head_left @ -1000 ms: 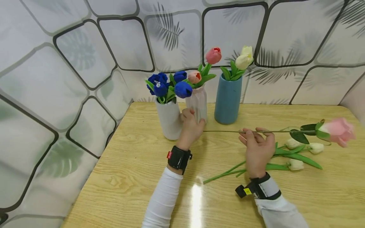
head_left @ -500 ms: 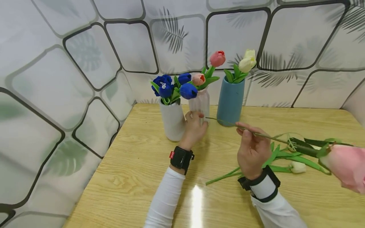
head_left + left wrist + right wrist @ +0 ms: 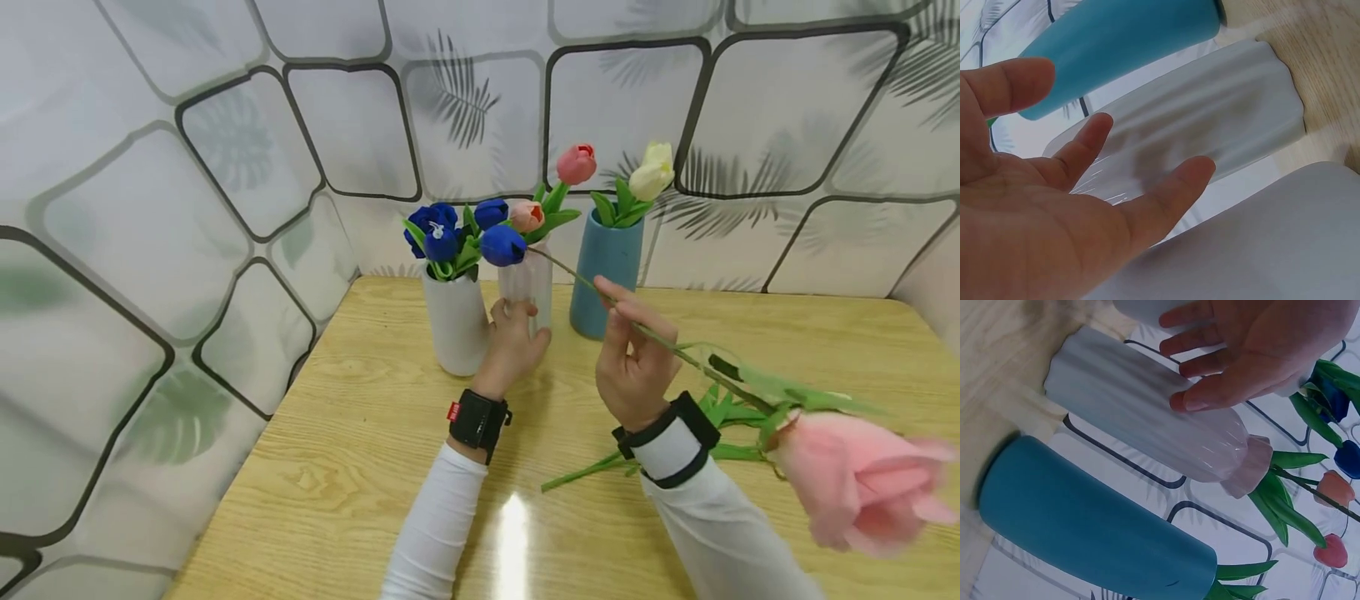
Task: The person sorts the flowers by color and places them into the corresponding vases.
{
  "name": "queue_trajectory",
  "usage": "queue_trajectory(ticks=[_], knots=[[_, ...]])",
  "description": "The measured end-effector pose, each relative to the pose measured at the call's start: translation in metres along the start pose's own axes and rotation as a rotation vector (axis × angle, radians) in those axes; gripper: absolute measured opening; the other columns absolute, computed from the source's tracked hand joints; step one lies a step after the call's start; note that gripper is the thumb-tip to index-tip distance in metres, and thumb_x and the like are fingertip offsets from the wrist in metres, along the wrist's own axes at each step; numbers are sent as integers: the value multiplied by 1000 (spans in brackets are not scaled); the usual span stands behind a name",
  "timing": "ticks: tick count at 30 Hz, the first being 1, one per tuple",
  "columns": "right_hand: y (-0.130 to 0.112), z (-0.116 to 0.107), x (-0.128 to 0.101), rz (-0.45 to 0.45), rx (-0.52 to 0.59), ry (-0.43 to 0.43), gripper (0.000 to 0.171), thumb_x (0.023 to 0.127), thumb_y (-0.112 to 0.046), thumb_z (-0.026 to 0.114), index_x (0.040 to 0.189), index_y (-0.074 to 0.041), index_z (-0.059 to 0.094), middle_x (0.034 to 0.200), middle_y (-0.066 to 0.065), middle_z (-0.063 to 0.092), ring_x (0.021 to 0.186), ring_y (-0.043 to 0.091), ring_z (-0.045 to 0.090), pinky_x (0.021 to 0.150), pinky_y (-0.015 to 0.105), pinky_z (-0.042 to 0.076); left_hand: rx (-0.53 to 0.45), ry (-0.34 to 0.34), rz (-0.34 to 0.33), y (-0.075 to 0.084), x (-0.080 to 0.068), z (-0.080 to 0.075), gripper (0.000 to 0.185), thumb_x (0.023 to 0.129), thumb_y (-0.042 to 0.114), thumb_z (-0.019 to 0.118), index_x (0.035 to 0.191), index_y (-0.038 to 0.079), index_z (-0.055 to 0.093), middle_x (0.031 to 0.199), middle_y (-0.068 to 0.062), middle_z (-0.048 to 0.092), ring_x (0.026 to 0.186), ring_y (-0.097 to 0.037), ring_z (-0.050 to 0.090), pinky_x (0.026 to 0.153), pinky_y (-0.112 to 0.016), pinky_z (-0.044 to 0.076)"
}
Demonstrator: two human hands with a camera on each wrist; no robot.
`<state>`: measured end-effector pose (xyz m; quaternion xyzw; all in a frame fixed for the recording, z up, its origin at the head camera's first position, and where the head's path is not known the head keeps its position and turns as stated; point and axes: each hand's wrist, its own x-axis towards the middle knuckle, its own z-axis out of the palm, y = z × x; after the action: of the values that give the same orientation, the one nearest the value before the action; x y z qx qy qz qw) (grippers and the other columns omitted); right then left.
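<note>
three vases stand on one table (image 3: 360, 467): one white vase (image 3: 454, 321), one ribbed vase (image 3: 527, 287) and one blue vase (image 3: 604, 275). four blue tulips (image 3: 501, 245) show in the white vase, two pink tulips (image 3: 576, 163) in the ribbed vase and one cream tulip (image 3: 652, 173) in the blue vase. one big pink tulip (image 3: 862, 479) is in the air. two hands show, one left hand (image 3: 513, 346) and one right hand (image 3: 633, 367).

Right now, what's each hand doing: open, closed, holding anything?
Left hand: open, fingers relaxed against the ribbed pale pink vase.
Right hand: pinching the stem of the pink tulip, stem tip pointing at that vase's mouth.
</note>
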<state>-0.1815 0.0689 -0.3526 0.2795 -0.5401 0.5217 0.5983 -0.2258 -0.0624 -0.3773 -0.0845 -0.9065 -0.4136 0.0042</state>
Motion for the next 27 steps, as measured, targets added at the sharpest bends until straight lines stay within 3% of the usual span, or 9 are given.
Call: queue_trajectory(ticks=[4,7,10,11,14,18,22,27], knots=[[6,4,4,-15,-37,-68,21,104,-14,51,103,7,50,110,19,70,102,22,70,90,32,55,14,-4,12,0,0,0,35,98,17,54,128,-1,52,153,-34,19,137,-53,30,110,-57,34],[10,5,9,-13,-130,-127,20,106,-17,47,107,2,52,110,18,69,71,20,68,70,21,53,33,3,25,0,0,0,34,98,17,55,127,-2,53,152,-35,21,138,-53,30,110,-57,34],[13,7,16,3,-199,-190,21,106,-19,46,112,-1,55,111,16,69,50,18,45,54,25,36,47,7,25,1,0,0,33,98,18,55,126,-1,53,152,-36,22,137,-53,31,110,-57,34],[15,8,18,9,-216,-215,20,106,-17,47,113,-1,56,111,16,69,50,19,42,54,29,32,48,8,24,1,0,1,33,98,18,55,125,-1,53,151,-36,22,136,-53,31,110,-57,35],[21,12,22,39,-227,-292,16,102,-3,51,116,1,59,110,18,68,59,23,48,59,32,37,52,2,13,0,-1,0,34,99,19,55,126,0,52,152,-35,21,136,-53,31,110,-56,34],[33,17,22,64,-265,-398,24,95,10,56,118,2,59,111,18,69,79,29,62,73,37,52,53,-6,3,0,-1,0,34,99,19,55,127,0,52,153,-35,18,134,-52,34,108,-56,37],[40,22,22,72,-299,-476,22,97,7,55,119,4,58,116,19,69,98,32,68,85,45,55,59,-14,2,-1,-2,0,34,99,20,55,127,0,51,154,-34,17,133,-51,35,106,-55,38],[46,28,26,55,-348,-538,20,101,0,51,119,7,59,110,22,70,98,33,69,87,45,55,58,-12,2,0,-2,1,34,100,21,55,126,1,51,153,-33,18,132,-50,36,106,-55,38]])
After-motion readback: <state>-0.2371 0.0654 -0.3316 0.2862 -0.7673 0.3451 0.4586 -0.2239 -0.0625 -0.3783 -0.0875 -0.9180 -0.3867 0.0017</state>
